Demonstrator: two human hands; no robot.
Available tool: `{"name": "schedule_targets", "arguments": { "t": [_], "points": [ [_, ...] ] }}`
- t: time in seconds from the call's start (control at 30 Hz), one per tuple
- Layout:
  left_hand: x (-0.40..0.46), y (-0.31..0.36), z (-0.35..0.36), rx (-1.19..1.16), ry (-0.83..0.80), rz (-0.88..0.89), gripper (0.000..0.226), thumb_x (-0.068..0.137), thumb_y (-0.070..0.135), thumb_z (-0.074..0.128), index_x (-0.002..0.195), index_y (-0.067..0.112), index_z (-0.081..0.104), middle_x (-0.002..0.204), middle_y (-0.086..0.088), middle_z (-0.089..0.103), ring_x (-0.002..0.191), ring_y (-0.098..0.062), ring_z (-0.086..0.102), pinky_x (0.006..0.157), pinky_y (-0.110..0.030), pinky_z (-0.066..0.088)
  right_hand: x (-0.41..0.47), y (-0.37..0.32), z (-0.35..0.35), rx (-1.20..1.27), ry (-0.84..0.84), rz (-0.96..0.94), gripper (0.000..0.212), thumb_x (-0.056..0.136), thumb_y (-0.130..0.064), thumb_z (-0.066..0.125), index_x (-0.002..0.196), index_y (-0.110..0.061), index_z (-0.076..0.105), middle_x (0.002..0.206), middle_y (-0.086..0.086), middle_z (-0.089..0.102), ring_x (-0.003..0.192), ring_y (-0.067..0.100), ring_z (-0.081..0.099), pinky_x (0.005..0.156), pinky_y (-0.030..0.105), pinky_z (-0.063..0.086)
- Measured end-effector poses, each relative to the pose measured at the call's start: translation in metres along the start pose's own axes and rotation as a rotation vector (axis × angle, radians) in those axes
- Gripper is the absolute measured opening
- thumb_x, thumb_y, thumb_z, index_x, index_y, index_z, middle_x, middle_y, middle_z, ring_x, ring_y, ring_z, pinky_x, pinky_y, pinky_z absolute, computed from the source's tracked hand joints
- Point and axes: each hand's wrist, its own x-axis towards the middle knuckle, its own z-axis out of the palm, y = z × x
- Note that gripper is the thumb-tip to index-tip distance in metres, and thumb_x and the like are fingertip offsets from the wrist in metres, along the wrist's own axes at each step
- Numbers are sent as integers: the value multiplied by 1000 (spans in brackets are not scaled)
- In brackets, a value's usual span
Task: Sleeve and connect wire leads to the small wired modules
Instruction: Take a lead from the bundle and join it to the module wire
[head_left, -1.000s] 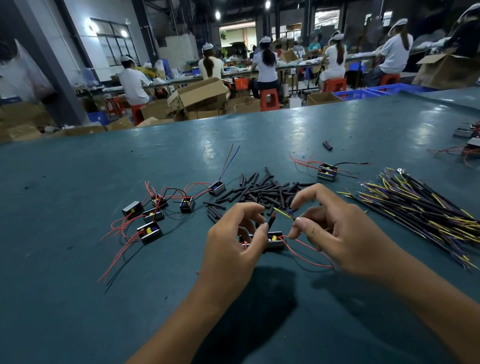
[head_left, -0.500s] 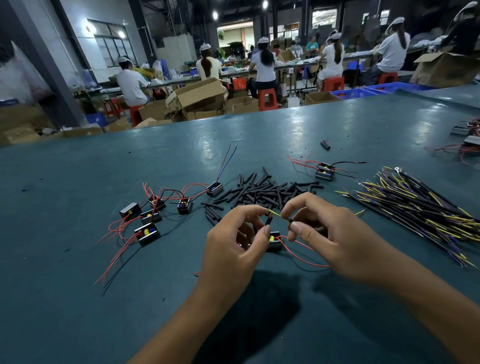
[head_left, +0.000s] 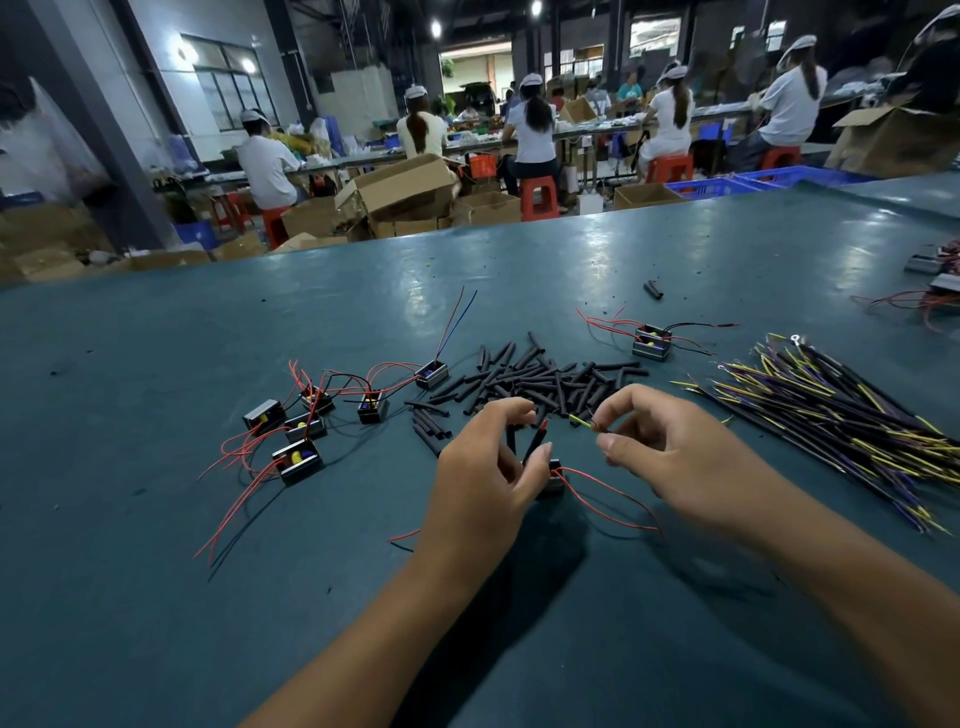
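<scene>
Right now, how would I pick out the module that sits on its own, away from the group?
Start at the pile of black sleeves in the middle of the teal table. Look just past its far right corner, before the bundle of yellow and purple leads. The lone module lies there, while the other loose modules cluster left of the pile.

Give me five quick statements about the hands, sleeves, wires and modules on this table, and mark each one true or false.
1. The left hand holds a black sleeve with a red tip showing. True.
2. The right hand pinches a blue wire. False: it pinches a yellow wire.
3. The sleeve pile lies beyond both hands. True.
4. The wire bundle lies left of the hands. False: it lies to their right.
5. The yellow wire already sits inside the held sleeve. False: their tips are apart.
</scene>
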Motion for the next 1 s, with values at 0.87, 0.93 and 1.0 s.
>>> {"name": "schedule_targets", "arguments": {
  "t": [0.87,0.93,1.0],
  "points": [
    [-9,6,2,-248,-119,-35,9,94,15,71,85,14,71,63,4,63,55,-19,61,54,-43,52,-8,-5,20,91,80,-68,12,88,-13,68,86,-25,67,76,5,71,75,34,66,73,49,55],
    [-10,6,2,-254,-121,-42,9,94,16,71,85,14,71,63,1,63,54,-20,61,53,-44,51,-8,-5,20,105,85,-68,12,88,-14,69,85,-26,68,76,5,71,76,34,66,73,49,55],
    [-10,6,3,-253,-127,-42,10,94,18,71,85,15,71,63,0,63,54,-21,61,53,-44,51,-8,-6,21,126,90,-60,9,87,-16,71,85,-25,68,76,7,71,74,34,65,70,47,54]
  ]
}}
